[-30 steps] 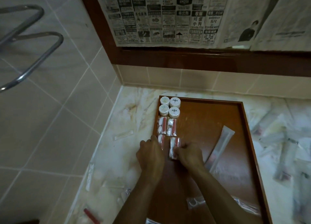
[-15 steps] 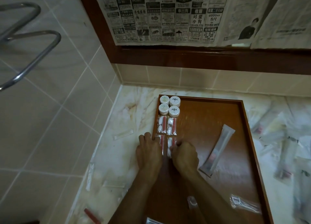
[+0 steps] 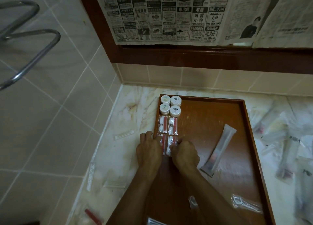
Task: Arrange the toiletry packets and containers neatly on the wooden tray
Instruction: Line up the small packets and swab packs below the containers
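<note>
My left hand (image 3: pixel 149 150) and right hand (image 3: pixel 183 153) pinch the second pair of cotton packets (image 3: pixel 167 144) on the wooden tray (image 3: pixel 245 140) by its left wall, best butted square under the first pair (image 3: pixel 168 125), edges flush.

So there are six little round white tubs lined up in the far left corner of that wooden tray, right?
Not quite: the head view shows four round white tubs, not six, set two by two. They do sit in the far left corner of the wooden tray.
</note>
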